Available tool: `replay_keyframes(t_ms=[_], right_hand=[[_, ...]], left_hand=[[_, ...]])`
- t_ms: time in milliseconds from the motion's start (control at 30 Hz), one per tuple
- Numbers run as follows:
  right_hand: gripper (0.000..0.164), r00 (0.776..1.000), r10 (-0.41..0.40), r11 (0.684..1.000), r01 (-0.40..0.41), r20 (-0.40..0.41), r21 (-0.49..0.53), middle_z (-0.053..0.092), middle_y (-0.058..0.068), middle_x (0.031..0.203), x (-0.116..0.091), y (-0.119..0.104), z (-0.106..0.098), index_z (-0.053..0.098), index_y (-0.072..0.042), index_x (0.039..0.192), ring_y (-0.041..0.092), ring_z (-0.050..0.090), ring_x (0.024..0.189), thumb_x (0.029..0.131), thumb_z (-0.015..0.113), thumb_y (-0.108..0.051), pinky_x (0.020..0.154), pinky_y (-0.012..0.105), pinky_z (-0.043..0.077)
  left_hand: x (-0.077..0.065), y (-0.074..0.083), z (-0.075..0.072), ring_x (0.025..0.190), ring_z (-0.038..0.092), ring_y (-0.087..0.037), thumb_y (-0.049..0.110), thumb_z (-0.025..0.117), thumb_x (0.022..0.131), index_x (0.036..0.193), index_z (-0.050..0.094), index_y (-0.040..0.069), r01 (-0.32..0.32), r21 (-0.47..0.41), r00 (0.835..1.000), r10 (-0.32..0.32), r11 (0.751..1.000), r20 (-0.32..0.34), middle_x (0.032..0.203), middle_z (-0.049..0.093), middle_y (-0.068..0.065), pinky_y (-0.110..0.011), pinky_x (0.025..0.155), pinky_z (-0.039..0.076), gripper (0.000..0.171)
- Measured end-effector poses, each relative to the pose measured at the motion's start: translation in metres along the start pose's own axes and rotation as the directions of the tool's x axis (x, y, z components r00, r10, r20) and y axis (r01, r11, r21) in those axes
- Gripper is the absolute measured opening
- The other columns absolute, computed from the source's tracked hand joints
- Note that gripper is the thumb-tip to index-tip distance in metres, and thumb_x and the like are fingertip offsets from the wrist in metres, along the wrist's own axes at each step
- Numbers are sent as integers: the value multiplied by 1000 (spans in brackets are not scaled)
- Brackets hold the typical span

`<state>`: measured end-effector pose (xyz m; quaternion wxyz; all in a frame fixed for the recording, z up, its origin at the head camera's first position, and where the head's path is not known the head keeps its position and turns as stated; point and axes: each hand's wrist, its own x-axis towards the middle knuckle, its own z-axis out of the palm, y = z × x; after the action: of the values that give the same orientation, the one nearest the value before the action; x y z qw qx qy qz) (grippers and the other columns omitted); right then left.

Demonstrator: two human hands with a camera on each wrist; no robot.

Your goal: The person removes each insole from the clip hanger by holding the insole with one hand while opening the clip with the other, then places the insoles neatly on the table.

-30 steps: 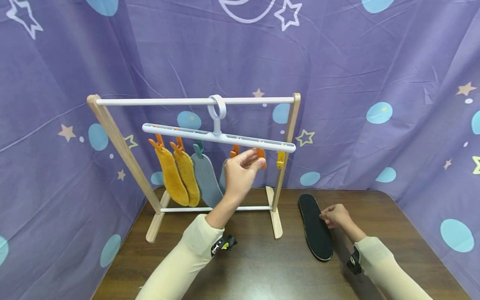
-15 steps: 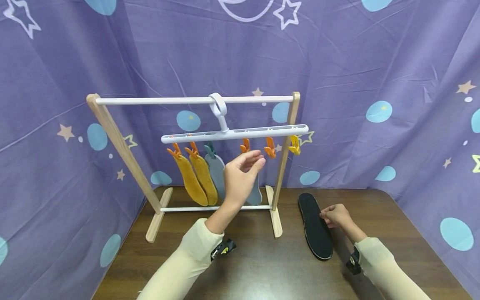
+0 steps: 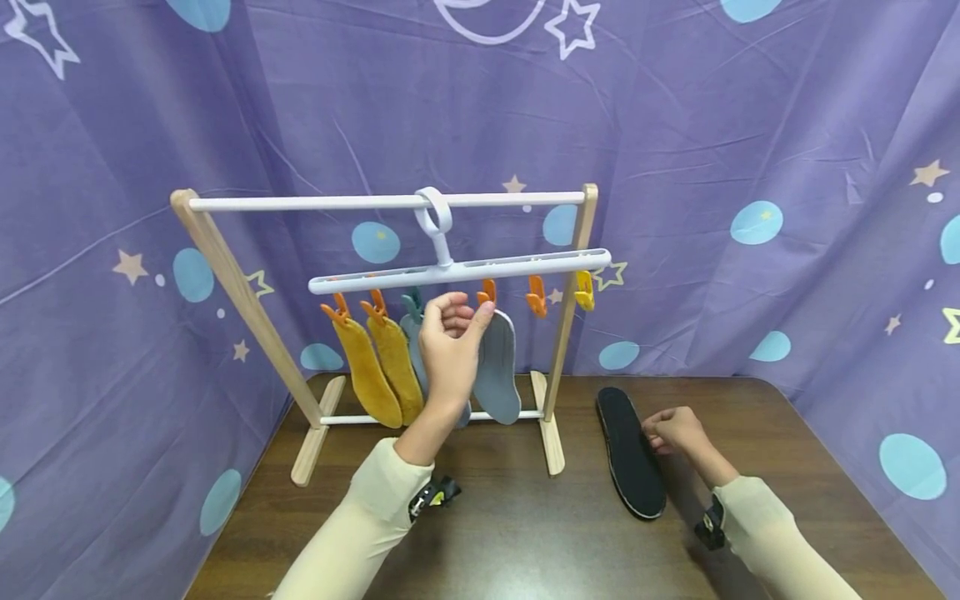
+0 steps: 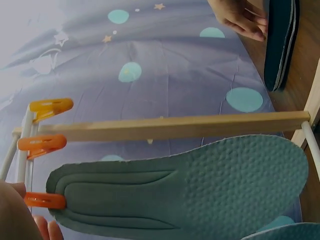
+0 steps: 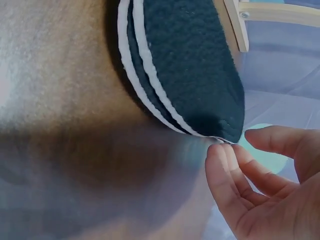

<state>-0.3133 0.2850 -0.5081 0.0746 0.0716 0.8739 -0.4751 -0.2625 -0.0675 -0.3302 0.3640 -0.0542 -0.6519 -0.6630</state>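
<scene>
A white hanger (image 3: 525, 267) carries several clips. My left hand (image 3: 448, 354) is just below it with loosely bent fingers, thumb beside the orange clip (image 3: 487, 290) on a grey insole (image 3: 497, 367). In the left wrist view that insole's dimpled face shows, and the orange clip (image 4: 47, 201) grips its end. A second grey insole under a green clip (image 3: 412, 304) is partly hidden by my left hand. On the table at right lie stacked black insoles (image 3: 628, 454); my right hand (image 3: 673, 430) pinches their edge. Two pale edges of the stack (image 5: 192, 65) show in the right wrist view.
Two yellow insoles (image 3: 366, 379) hang at the hanger's left under orange clips. A bare orange clip (image 3: 536, 296) and a yellow clip (image 3: 585, 292) are at its right end. The wooden rack (image 3: 247, 308) stands at the table's back, before a purple curtain (image 3: 690, 150).
My left hand has let go of the bare orange clip and moved left to the grey insole's clip. The hanger has swung, its right end rising. My right hand stays at the black insoles.
</scene>
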Motion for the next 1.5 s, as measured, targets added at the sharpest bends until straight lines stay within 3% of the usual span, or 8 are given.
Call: replay_keyframes(t_ms=[200, 333, 600, 767, 933, 1100, 1367, 1500], right_hand=[[29, 995, -93, 996, 93, -46, -4, 73, 17, 84, -11, -16, -5, 66, 18, 113, 10, 67, 65, 96, 62, -6, 58, 27, 60], [30, 973, -207, 974, 214, -98, 67, 75, 10, 83, -19, -37, -6, 64, 17, 116, 6, 67, 65, 98, 64, -6, 59, 24, 60], [26, 860, -470, 841, 504, -197, 197, 77, 14, 91, -50, -97, 8, 67, 14, 114, 2, 72, 75, 99, 65, -7, 66, 17, 59], [22, 785, -591, 752, 619, -186, 228, 76, 19, 96, -62, -126, 21, 69, 11, 112, 2, 73, 81, 99, 66, -6, 69, 18, 60], [22, 749, -649, 701, 657, -133, 277, 71, 33, 103, -67, -145, 38, 69, 10, 114, 1, 72, 84, 97, 68, -5, 71, 20, 60], [23, 746, -655, 700, 659, -119, 276, 73, 31, 104, -65, -156, 56, 71, 7, 113, 0, 70, 82, 95, 71, -7, 71, 18, 58], [24, 741, -664, 695, 662, -103, 281, 75, 23, 109, -64, -166, 74, 72, 2, 115, 2, 70, 92, 95, 73, -10, 82, 18, 57], [25, 743, -664, 687, 650, -83, 323, 73, 26, 111, -67, -170, 79, 71, 3, 117, 2, 70, 93, 94, 72, -7, 84, 19, 57]], left_hand=[[5, -1, -10, 112, 65, -37, 15, 78, 91, 122, 69, -4, -40, 74, 997, 35, 996, 63, 118, 69, -22, -38, 99, 53, 37], [11, 0, -12, 125, 63, -36, 12, 74, 94, 131, 65, -4, 43, 26, 981, -47, 999, 188, 131, 68, -22, -45, 110, 50, 42], [28, 0, -11, 130, 61, -31, 6, 67, 98, 137, 60, -4, 258, -85, 895, -205, 962, 397, 136, 64, -24, -32, 109, 51, 41], [35, -1, -11, 127, 62, -30, 6, 65, 100, 140, 57, -4, 301, -62, 858, -242, 952, 452, 136, 63, -26, -37, 112, 49, 42], [38, -1, -9, 128, 61, -27, 6, 64, 100, 140, 55, -6, 314, -82, 837, -236, 946, 494, 139, 61, -25, -34, 111, 49, 42], [38, 0, -8, 133, 58, -36, 6, 62, 101, 141, 53, -8, 316, -135, 835, -208, 939, 510, 138, 61, -26, -26, 105, 52, 43], [35, 1, -6, 117, 69, -28, 5, 68, 98, 133, 60, -6, 311, -148, 870, -218, 939, 442, 126, 70, -23, -23, 94, 57, 38], [33, 2, -6, 116, 69, -34, 6, 70, 96, 129, 64, -5, 296, -168, 879, -199, 940, 434, 120, 73, -21, -23, 90, 58, 35]])
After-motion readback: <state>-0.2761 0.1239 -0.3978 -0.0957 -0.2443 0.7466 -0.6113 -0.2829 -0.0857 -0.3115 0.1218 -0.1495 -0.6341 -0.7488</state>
